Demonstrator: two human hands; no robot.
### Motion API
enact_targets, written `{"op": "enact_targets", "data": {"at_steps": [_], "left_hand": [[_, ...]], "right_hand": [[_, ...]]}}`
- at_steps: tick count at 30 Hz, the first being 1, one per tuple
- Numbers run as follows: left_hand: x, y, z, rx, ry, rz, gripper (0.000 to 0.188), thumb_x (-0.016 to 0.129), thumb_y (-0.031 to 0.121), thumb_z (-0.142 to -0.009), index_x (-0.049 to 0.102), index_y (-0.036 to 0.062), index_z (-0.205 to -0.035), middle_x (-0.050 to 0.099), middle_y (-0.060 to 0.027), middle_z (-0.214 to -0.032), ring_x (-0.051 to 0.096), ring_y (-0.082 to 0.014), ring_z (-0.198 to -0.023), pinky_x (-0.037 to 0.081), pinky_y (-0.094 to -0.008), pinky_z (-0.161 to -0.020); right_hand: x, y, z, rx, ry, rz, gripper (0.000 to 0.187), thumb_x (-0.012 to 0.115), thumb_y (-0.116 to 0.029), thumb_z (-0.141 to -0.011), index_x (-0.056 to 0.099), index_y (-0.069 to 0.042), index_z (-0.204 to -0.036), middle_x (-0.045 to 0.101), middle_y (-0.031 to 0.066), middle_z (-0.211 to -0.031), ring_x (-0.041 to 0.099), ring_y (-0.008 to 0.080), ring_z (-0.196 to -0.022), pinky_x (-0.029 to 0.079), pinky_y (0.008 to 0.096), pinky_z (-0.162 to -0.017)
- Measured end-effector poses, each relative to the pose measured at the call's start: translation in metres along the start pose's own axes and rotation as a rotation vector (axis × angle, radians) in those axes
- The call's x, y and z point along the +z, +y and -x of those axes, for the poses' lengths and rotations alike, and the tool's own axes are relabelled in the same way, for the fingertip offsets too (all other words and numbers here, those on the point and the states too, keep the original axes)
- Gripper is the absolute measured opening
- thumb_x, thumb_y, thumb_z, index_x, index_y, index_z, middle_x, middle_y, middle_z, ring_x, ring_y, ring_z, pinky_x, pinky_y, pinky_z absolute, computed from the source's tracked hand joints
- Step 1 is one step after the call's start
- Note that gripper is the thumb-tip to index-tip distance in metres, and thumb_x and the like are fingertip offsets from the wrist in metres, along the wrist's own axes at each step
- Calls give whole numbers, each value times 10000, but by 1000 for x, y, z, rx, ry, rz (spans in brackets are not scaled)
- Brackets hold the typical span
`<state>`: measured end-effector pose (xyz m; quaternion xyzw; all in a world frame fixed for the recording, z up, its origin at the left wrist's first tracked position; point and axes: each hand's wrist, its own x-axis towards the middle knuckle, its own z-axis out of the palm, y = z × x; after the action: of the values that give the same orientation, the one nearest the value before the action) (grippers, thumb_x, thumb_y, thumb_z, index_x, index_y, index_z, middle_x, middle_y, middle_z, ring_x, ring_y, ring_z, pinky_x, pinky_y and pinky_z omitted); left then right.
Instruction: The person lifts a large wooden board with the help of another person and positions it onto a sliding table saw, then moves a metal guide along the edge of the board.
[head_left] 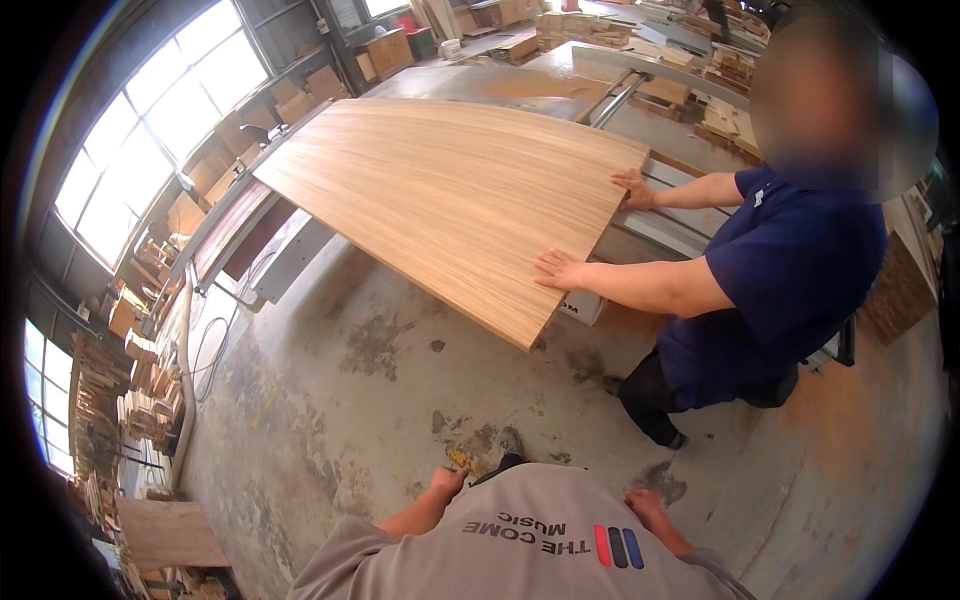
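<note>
My left hand (446,483) hangs low by my grey shirt, beside a small yellow thing (462,458); whether it holds that thing I cannot tell. At my other side, my right hand (645,505) hangs loose with nothing in it. Ahead lies a large light wooden panel (440,190), resting on a saw table (660,215) and jutting out over the floor. A co-worker in a navy shirt (790,280) stands at its right edge, with one hand (560,270) flat on the near part and the other hand (633,186) on the far corner. Both my hands are well short of the panel.
Stained concrete floor (350,400) lies between me and the panel. Stacks of cut wood (150,400) and shelves line the left wall under big windows. A board (170,530) leans at lower left. More timber stacks (590,30) stand at the back. My shoe (510,442) shows below.
</note>
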<state>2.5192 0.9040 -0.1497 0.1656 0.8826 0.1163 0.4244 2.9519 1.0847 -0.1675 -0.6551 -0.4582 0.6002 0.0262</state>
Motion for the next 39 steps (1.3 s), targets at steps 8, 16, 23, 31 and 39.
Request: {"op": "enact_targets", "data": {"at_steps": [8, 16, 23, 31, 39], "left_hand": [[9, 0, -16, 63, 32, -13, 489, 585, 437, -766, 662, -29, -894, 654, -214, -826, 654, -319, -736, 501, -401, -654], [-1, -17, -37, 73, 53, 26, 482, 597, 428, -764, 662, -37, -871, 658, -213, -842, 654, -324, -792, 500, -403, -695], [-35, -14, -39, -21, 23, 41, 446, 607, 424, -763, 678, -13, -821, 662, -193, -808, 654, -296, -753, 499, -393, -689], [-81, -33, -79, 7, 66, 27, 434, 591, 432, -754, 689, 12, -798, 669, -173, -808, 656, -288, -769, 498, -386, -719], [-139, -47, -127, 22, 57, 32, 404, 583, 419, -751, 699, 34, -772, 675, -151, -786, 658, -281, -781, 495, -379, -738]], "right_hand": [[4, -2, -1, -14, 17, -37, 205, 633, -204, -797, 643, 1, -798, 615, 70, -716, 617, 177, -641, 478, 287, -532], [23, -1, -14, -20, 13, -64, 215, 628, -202, -816, 640, 12, -829, 617, 80, -730, 615, 185, -640, 489, 303, -545], [51, -43, -4, -37, 16, 45, 234, 621, -192, -831, 638, 37, -871, 632, 118, -767, 628, 219, -669, 505, 337, -568], [102, -101, -6, -56, -2, 106, 226, 628, -192, -827, 641, 29, -869, 635, 114, -764, 631, 212, -664, 507, 326, -551], [161, -133, -27, -71, 1, 64, 220, 627, -204, -826, 648, 14, -850, 632, 99, -749, 625, 195, -640, 505, 315, -521]]}}
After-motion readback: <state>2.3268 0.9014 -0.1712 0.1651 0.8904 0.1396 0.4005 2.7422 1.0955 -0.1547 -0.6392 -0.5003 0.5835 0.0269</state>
